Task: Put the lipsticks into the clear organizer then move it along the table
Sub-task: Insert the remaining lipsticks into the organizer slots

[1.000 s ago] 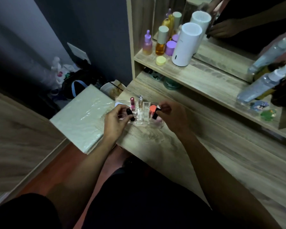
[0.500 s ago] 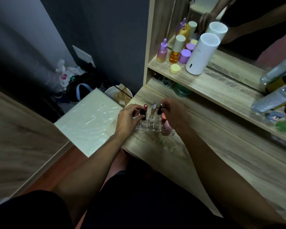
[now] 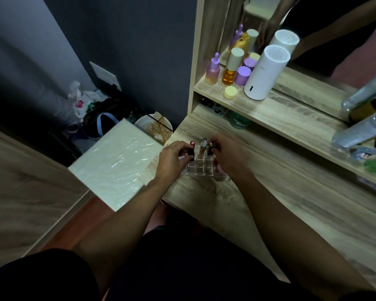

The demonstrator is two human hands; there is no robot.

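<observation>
Left hand (image 3: 172, 158): fingers (image 3: 188, 156) closed around one dark lipstick (image 3: 190, 151) at the left end of the clear organizer (image 3: 201, 167), just right of frame centre. Directly behind it stands one lipstick with a red round cap (image 3: 192, 143); whether the fingers also touch that one cannot be told.

Right hand (image 3: 230, 158): fingers curled over the right end of the organizer, pinching one dark lipstick (image 3: 210, 150) that stands in a back compartment. A pink item (image 3: 219, 169) shows under the palm, shape unclear.

Between the two hands, one silver-capped lipstick (image 3: 204, 142) stands upright in the back row, untouched. Lipsticks counted with certainty: four. The front compartments of the organizer appear unfilled.

The organizer rests on the wooden desk (image 3: 280, 203), near its left edge. Just left of the desk lies one pale wrapped panel (image 3: 115, 164); behind that, one white bowl (image 3: 153, 127) holding pale strips.

On the shelf (image 3: 291, 118) in the upper right of the frame: one white cylinder with a grilled top (image 3: 266, 72), one purple dropper bottle (image 3: 213, 70), one amber bottle with a cream cap (image 3: 231, 66), one purple-lidded jar (image 3: 243, 75), one yellow-lidded jar (image 3: 230, 92). A mirror (image 3: 334, 40) behind repeats them. At the right edge, two clear spray bottles (image 3: 360, 129) are blurred.
</observation>
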